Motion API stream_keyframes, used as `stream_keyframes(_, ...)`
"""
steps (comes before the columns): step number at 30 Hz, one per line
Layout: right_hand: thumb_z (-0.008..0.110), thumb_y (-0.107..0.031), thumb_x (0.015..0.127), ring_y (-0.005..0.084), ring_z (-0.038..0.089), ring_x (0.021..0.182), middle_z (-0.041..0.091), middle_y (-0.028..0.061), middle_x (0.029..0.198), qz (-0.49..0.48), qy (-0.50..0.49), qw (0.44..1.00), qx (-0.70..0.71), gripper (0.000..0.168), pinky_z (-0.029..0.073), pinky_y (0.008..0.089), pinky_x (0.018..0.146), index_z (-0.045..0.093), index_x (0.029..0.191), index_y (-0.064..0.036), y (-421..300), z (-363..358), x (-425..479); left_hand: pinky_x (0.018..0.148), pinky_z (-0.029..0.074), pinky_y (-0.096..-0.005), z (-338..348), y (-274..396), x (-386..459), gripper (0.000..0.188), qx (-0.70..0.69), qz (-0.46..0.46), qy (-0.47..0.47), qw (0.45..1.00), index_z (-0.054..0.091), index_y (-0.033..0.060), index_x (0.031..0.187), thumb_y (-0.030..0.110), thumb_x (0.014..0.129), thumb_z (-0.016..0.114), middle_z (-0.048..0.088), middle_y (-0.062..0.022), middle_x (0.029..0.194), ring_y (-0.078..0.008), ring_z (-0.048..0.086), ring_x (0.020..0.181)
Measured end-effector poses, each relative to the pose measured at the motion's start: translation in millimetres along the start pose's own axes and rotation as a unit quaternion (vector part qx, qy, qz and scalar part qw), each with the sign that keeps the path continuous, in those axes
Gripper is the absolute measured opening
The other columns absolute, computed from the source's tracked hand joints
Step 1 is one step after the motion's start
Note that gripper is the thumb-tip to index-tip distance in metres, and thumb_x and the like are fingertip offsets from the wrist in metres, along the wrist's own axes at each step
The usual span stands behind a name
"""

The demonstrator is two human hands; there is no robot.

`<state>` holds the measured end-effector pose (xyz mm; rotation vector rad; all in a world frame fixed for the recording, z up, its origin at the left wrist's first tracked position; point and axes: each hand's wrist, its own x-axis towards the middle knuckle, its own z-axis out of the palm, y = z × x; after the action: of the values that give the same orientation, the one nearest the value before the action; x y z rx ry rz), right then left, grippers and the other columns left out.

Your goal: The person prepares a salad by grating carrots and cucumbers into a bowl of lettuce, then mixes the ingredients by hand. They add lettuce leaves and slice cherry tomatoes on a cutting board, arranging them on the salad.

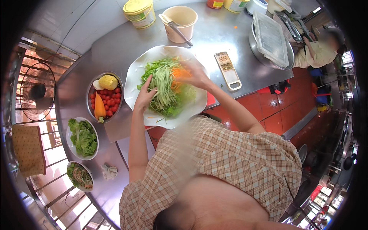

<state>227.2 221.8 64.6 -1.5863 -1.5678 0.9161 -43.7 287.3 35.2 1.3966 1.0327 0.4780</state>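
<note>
A large white wavy-rimmed dish point(132, 86) holds green lettuce, pale green shredded vegetable point(162, 83) and orange shreds point(177, 75) that look like carrot. My left hand point(146, 96) rests at the left side of the green shreds, thumb and fingers apart. Over the orange shreds at the right side of the heap is my right hand point(195, 75), blurred, its fingers partly hidden; whether it grips any shreds is unclear. A flat grater point(229, 72) with a white handle lies on the steel table to the right of the dish.
A steel bowl point(122, 107) of cherry tomatoes, a carrot and a peeled yellow piece stands left, near a plate of lettuce point(83, 139) and a smaller mixed salad plate point(91, 187). Behind are a beige bucket point(182, 33) and a lidded yellow tub point(141, 17). A person point(319, 53) is far right.
</note>
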Motion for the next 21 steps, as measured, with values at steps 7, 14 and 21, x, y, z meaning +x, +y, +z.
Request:
stream_keyframes(7,0.087,-0.024,0.062,0.0280,0.042,0.131,0.045,0.0192,0.141,0.016,-0.123,0.978,0.170,0.102,0.034,0.0353,0.110,0.033,0.147,-0.006,-30,44,27,0.101,0.044,-0.0325,5,38,-3,0.097,-0.148,0.019,-0.082,0.985,0.023,0.0091,0.153,0.003,0.073,0.077,0.047,-0.0108,0.142,-0.0202,0.051,0.124)
stream_keyframes(14,0.075,-0.023,0.077,0.0216,0.057,0.111,0.059,0.0121,0.123,0.062,-0.100,0.959,0.259,0.067,0.045,0.0324,0.095,0.049,0.137,-0.009,-70,1,12,0.088,0.050,-0.0288,-26,63,-16,0.039,-0.118,0.064,0.017,0.991,0.059,0.0007,0.123,0.006,0.086,0.071,0.066,-0.0060,0.111,-0.0136,0.062,0.099)
stream_keyframes(21,0.073,-0.020,0.087,0.0115,0.061,0.094,0.066,0.0041,0.108,0.057,-0.082,0.941,0.322,0.042,0.049,0.0287,0.084,0.060,0.123,-0.003,-36,8,22,0.081,0.049,-0.0253,-30,75,-16,0.025,-0.121,0.075,0.066,0.988,0.064,0.0015,0.114,0.020,0.097,0.061,0.068,-0.0020,0.101,-0.0085,0.061,0.088)
